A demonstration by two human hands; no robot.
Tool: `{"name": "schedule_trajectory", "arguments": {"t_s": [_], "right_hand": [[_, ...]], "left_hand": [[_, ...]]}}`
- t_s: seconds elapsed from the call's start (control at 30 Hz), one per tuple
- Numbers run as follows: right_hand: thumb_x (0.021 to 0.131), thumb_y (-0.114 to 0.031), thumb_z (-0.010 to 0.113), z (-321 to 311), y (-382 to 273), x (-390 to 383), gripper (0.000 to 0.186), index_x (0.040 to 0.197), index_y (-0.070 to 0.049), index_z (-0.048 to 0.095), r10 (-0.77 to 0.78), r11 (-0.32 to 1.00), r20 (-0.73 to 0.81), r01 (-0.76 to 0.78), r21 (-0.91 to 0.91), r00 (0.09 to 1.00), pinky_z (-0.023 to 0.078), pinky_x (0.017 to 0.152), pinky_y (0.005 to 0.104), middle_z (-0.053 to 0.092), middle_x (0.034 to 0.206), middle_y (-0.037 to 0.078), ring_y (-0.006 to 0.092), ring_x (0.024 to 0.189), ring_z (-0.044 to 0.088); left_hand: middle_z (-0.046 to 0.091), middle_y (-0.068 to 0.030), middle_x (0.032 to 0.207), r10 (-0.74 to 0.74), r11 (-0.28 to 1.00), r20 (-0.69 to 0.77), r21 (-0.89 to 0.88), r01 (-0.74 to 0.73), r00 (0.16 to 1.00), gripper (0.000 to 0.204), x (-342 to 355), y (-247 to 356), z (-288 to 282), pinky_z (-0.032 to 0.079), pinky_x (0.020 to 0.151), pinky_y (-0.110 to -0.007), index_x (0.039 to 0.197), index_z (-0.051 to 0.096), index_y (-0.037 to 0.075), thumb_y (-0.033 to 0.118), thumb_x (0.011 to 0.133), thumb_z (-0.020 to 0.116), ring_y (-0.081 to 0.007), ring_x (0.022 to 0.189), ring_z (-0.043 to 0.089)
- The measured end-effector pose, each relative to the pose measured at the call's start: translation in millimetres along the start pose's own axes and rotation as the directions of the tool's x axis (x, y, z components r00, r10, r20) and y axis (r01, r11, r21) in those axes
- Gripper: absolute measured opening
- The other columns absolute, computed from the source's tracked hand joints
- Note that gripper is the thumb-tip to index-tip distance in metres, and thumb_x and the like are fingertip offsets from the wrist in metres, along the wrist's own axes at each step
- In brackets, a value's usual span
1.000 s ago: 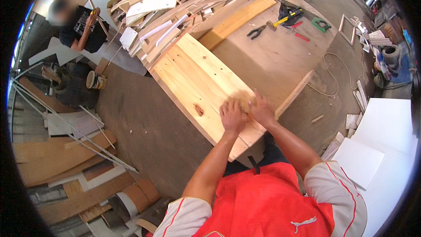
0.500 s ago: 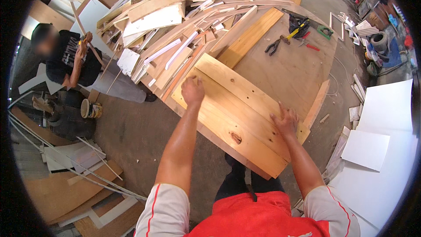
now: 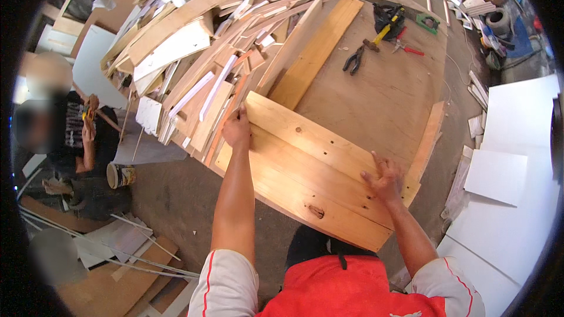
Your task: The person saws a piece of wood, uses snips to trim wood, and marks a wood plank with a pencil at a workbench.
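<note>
A panel of joined pine boards (image 3: pixel 294 164), with knots and dark holes in its face, lies across the near edge of the worktable. At its far left corner, my left hand (image 3: pixel 237 131) is closed, with the fingers curled against the panel's edge. My right hand (image 3: pixel 385 178) rests on the right part of the panel, fingers spread and open. Beyond the panel, a long yellowish plank (image 3: pixel 320 50) lies flat on the worktable (image 3: pixel 376 105). Pliers (image 3: pixel 354 60), a hammer (image 3: pixel 382 32), red-handled pincers (image 3: pixel 406 49) and a green-handled saw (image 3: pixel 427 22) lie farther back.
Wood offcuts (image 3: pixel 176 41) are heaped on the table's left side. Another person (image 3: pixel 73 123) stands at the left, holding a thin strip of wood. A bucket (image 3: pixel 120 175) stands on the floor nearby. White sheets (image 3: pixel 511 182) lean at the right.
My left hand has shifted from the panel's top face to its far left corner. My right hand stays on the panel's right part, and the view has turned slightly.
</note>
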State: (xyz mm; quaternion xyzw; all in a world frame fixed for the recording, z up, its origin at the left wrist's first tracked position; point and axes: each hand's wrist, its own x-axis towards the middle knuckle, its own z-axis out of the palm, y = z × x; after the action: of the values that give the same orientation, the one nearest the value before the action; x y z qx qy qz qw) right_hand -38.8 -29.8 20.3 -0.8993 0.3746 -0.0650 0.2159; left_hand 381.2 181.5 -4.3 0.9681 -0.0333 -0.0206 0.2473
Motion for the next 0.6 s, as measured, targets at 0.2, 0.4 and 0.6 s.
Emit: {"name": "schedule_trajectory", "arguments": {"t_s": [0.2,0.4,0.6], "right_hand": [[0.078,-0.054,0.081,7,-5,3,0.070,0.138,-0.020,0.068,-0.040,0.999,-0.033,0.040,-0.022,0.999,0.040,0.102,0.0523,0.066,0.110,0.015,0.0343,0.107,0.060],[0.082,-0.061,0.076,-5,-8,5,0.074,0.143,-0.022,0.064,0.025,0.998,0.052,-0.022,-0.050,0.998,0.037,0.105,0.0507,0.064,0.115,0.013,0.0325,0.111,0.056],[0.083,-0.056,0.077,0,-14,18,0.068,0.140,-0.021,0.065,0.081,0.995,0.040,-0.079,-0.055,0.996,0.037,0.108,0.0536,0.063,0.123,0.015,0.0333,0.121,0.056]], "left_hand": [[0.078,-0.0159,0.096,0.071,0.997,-0.073,-0.003,-0.071,0.995,0.049,4,-10,-2,0.053,0.090,-0.047,0.114,0.080,0.014,0.054,0.102,0.055,-0.0351,0.094,0.074],[0.077,-0.0146,0.101,0.107,0.994,-0.015,0.013,-0.107,0.994,0.044,-1,8,-5,0.044,0.101,-0.052,0.119,0.076,0.011,0.047,0.105,0.054,-0.0365,0.098,0.071],[0.063,-0.0150,0.140,0.374,0.924,-0.190,0.161,-0.346,0.908,0.045,8,23,-1,0.032,0.116,-0.055,0.135,0.066,0.010,0.040,0.102,0.062,-0.0401,0.134,0.052]]}}
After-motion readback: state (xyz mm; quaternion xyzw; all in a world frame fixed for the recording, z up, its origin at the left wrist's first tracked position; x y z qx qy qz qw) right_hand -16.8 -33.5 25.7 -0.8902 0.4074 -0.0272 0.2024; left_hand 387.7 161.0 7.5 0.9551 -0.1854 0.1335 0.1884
